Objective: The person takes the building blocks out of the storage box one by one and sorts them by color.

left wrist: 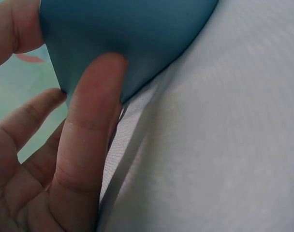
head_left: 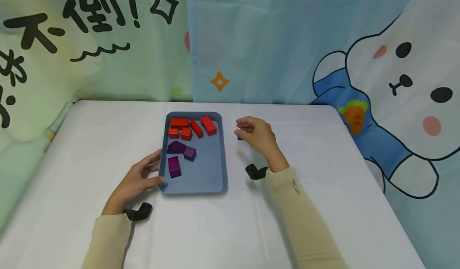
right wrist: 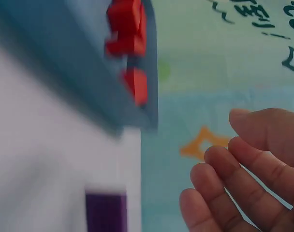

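Observation:
My left hand [head_left: 141, 173] touches the left side of a blue-grey tray [head_left: 206, 183], its fingers and thumb spread along the wall. The left wrist view shows that thumb [left wrist: 86, 125] lying against the tray's outer wall. To the right of the tray, my right hand [head_left: 260, 137] hovers over the white table with loosely bent fingers and nothing held. Behind it a purple block [right wrist: 107, 212] lies on the table, mostly hidden in the head view. In the tray sit several red blocks [head_left: 179, 123] at the back, and a purple triangular block [head_left: 176, 147], a purple cube [head_left: 189, 153] and a purple rectangular block [head_left: 174, 167].
A white cloth covers the table [head_left: 201, 233]. A printed curtain [head_left: 251, 41] hangs right behind its back edge, with a rabbit figure at the right. Black straps with a camera mount [head_left: 256, 172] sit at the wrists.

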Motion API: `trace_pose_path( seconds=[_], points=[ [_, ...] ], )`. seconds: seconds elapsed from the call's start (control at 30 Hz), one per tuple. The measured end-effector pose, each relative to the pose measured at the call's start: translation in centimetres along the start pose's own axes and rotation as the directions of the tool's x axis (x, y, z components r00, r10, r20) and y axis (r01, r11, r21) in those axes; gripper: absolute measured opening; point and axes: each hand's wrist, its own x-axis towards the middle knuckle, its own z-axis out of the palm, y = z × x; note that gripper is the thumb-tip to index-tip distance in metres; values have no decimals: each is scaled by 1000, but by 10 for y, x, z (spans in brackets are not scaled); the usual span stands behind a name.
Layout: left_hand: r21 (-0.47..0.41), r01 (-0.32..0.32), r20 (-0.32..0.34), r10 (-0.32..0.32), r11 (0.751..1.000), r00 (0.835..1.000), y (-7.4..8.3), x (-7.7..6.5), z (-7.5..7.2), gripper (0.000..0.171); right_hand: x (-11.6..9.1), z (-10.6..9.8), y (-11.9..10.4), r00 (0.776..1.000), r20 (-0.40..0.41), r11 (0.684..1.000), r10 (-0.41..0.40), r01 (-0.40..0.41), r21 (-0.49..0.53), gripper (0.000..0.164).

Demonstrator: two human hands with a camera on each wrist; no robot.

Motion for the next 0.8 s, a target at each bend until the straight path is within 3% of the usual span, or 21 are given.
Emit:
trace_pose_path(
  seconds=[0.2,0.37,0.53,0.8],
  points=[
    [1,-1,-1,1,1000,1000,0,1,-1,91,6,45,-21,1000,16,992,-15,13,125,34],
    [-11,-1,6,1,1000,1000,-1,2,-1,92,9,80,-30,999,35,986,-21,14,169,30],
    [-6,6,2,-6,1000,1000,-1,3,0,92,8,104,-30,994,112,986,1,-20,168,34],
    [-2,26,-13,-26,1000,1000,2,3,0,91,12,116,-29,967,254,999,17,-27,35,43]
  ],
)
